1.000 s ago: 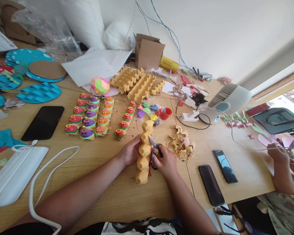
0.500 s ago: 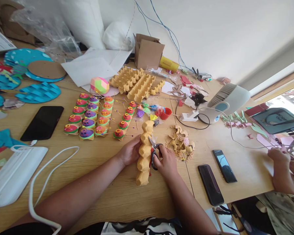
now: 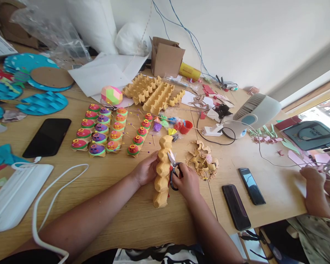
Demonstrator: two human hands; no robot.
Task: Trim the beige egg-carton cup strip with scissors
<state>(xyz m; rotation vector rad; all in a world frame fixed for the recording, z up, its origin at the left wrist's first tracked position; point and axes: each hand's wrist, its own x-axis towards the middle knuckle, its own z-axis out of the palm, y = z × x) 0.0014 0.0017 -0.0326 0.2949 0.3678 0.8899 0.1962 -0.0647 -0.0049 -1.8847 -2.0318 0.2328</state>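
On the table [image 3: 132, 220], our left hand [image 3: 146, 170] grips an egg-carton strip [image 3: 162, 172]. Our right hand [image 3: 187, 182], closed around scissors [image 3: 172, 169], has barely moved; the blades remain at the strip's edge, so trimming continues, scraps [image 3: 202, 160] alongside.

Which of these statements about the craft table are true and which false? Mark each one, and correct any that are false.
1. The left hand holds the egg-carton strip. True.
2. The right hand holds a glue gun. False: it holds scissors.
3. The painted cups lie left of the strip. True.
4. Both phones right of the hands show lit screens. False: both are dark.
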